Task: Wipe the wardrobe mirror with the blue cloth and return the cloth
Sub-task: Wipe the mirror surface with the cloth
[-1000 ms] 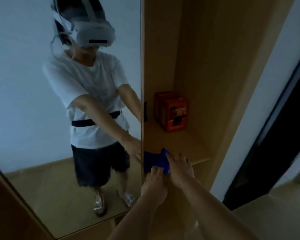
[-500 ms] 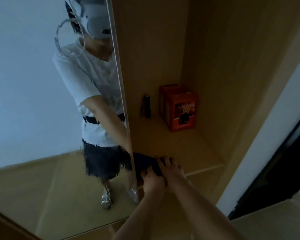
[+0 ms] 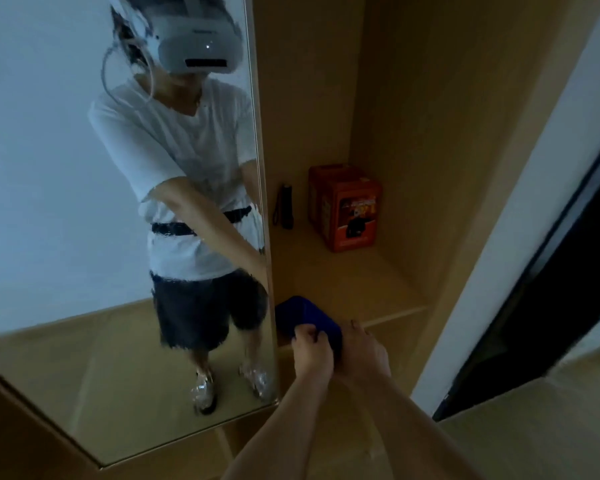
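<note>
Both hands meet at a wooden wardrobe shelf [image 3: 347,278]: left hand [image 3: 313,351] fingers clamped on the blue cloth [image 3: 305,320]; right hand [image 3: 362,355] grip unclear, beside the mirror [image 3: 66,202].

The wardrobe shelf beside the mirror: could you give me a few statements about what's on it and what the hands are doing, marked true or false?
1. The blue cloth lies at the front edge of the shelf. True.
2. The orange box stands at the shelf's front edge. False: it stands at the back, near the corner.
3. Both hands are on the cloth. True: the left hand pinches its near edge, the right hand rests at its right end.
4. The black flashlight is right of the orange box. False: it stands left of it, near the mirror.
5. The cloth is pressed against the mirror glass. False: it is on the shelf.
</note>
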The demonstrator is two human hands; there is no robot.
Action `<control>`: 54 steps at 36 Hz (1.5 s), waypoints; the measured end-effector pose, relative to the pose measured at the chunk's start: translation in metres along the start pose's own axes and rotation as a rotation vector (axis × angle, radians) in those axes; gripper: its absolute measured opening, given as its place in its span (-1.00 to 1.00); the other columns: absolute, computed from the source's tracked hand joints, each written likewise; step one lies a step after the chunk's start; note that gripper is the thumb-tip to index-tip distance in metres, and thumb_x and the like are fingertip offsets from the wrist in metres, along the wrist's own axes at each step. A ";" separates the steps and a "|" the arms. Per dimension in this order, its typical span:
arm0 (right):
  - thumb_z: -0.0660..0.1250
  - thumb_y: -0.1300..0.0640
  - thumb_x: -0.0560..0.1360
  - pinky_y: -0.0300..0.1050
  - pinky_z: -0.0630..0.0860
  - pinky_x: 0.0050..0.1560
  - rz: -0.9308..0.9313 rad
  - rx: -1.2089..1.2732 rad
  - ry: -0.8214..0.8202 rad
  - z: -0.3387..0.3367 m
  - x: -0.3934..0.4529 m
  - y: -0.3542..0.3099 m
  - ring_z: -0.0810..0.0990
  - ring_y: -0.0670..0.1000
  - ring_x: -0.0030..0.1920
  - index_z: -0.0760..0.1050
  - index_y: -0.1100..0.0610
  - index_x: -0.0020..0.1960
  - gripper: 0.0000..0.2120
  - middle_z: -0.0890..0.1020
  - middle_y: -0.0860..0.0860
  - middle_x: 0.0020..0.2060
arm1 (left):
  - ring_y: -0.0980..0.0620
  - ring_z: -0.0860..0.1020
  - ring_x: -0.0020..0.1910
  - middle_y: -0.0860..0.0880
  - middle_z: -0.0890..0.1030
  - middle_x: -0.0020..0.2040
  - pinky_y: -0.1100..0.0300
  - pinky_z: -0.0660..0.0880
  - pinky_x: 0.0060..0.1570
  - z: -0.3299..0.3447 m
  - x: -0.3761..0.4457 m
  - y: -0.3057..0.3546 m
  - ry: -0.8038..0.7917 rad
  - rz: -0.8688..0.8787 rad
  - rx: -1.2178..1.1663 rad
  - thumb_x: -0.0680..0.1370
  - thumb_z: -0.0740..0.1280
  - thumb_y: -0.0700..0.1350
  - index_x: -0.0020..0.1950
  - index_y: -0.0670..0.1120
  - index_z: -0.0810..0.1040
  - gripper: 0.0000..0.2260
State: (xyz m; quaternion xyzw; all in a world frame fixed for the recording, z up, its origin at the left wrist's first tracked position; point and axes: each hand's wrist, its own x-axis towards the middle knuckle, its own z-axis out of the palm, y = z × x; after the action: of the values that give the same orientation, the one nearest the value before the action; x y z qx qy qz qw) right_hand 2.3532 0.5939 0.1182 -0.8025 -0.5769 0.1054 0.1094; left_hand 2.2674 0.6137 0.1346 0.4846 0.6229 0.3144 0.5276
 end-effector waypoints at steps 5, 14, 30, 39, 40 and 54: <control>0.31 -0.02 0.49 -0.19 0.38 -0.27 0.137 0.070 0.084 -0.010 -0.041 0.004 0.60 0.00 -0.08 0.31 0.02 0.13 -0.71 0.53 -0.05 -0.02 | -0.04 0.49 0.12 -0.07 0.32 0.34 0.11 0.50 0.06 -0.001 -0.034 -0.011 -0.106 0.099 0.040 0.58 0.20 -0.21 0.36 -0.04 0.26 -0.64; 0.30 0.02 0.44 -0.17 0.24 -0.33 0.168 0.113 0.239 -0.016 -0.135 -0.020 0.38 -0.05 -0.28 0.17 -0.10 -0.12 -0.72 0.36 -0.16 -0.26 | -0.21 0.51 0.18 -0.23 0.51 0.26 -0.02 0.48 0.15 -0.048 -0.085 -0.029 -0.090 -0.270 -0.180 0.58 0.24 -0.02 0.39 -0.23 0.32 -0.55; 0.47 -0.20 0.30 0.17 0.13 0.41 -0.229 -0.163 -0.335 -0.030 -0.191 -0.105 0.18 0.14 0.45 -0.18 0.01 0.55 0.10 0.14 0.02 0.48 | -0.17 0.56 -0.15 -0.23 0.54 -0.03 0.03 0.52 -0.27 -0.134 -0.131 -0.053 0.069 -0.368 -0.424 0.40 0.39 -0.32 0.25 -0.22 0.29 -0.53; 0.29 0.18 0.49 -0.02 0.53 -0.01 -0.339 0.003 -0.197 -0.050 -0.202 -0.155 0.57 0.06 -0.06 0.28 -0.04 0.35 -0.53 0.54 -0.01 -0.08 | -0.17 0.59 -0.12 -0.20 0.58 -0.06 -0.04 0.59 -0.11 -0.184 -0.152 -0.036 0.070 -0.248 -0.486 0.46 0.37 -0.14 0.16 -0.20 0.41 -0.67; 0.27 0.19 0.50 -0.04 0.51 -0.07 -0.334 0.034 -0.177 -0.053 -0.202 -0.161 0.57 0.05 -0.09 0.36 -0.03 0.27 -0.63 0.54 -0.02 -0.13 | -0.15 0.59 -0.13 -0.19 0.58 -0.07 0.00 0.59 -0.16 -0.190 -0.154 -0.034 0.076 -0.217 -0.463 0.48 0.35 -0.08 0.14 -0.18 0.41 -0.69; 0.24 0.14 0.53 -0.07 0.52 -0.11 -0.501 0.187 0.386 -0.122 -0.164 -0.248 0.58 0.03 -0.03 0.24 -0.03 0.44 -0.50 0.57 0.01 0.08 | -0.14 0.59 -0.01 -0.15 0.62 -0.01 -0.07 0.52 0.09 -0.302 -0.158 0.053 0.269 0.327 -0.277 0.61 0.01 0.18 0.15 -0.12 0.53 -0.53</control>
State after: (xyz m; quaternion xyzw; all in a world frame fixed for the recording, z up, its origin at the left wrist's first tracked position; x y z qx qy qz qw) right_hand 2.1148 0.5087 0.3157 -0.6273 -0.7129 -0.0266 0.3124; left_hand 1.9875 0.5202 0.3123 0.4558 0.5516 0.5397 0.4435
